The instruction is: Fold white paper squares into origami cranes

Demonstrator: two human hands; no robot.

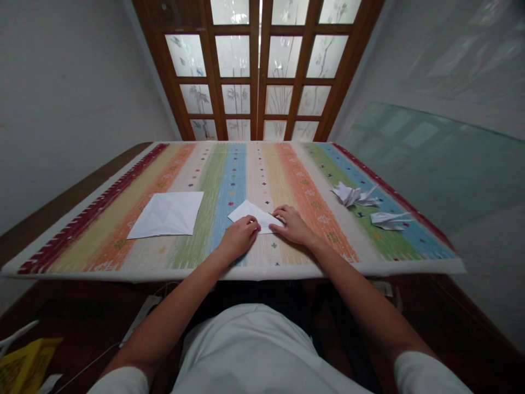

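Note:
A small folded white paper (251, 213) lies on the striped cloth (229, 169) near the table's front edge. My left hand (240, 236) rests on its near left part with fingers curled and pressed down on it. My right hand (292, 224) lies on its right corner, fingers together and flat, pinning the paper. Both hands touch the same sheet.
A larger creased white sheet (167, 214) lies to the left on the cloth. Two folded paper figures (353, 195) (389, 219) sit at the right. A wooden glass-paned door (258, 65) stands behind the table. A yellow object (24, 366) is at the lower left.

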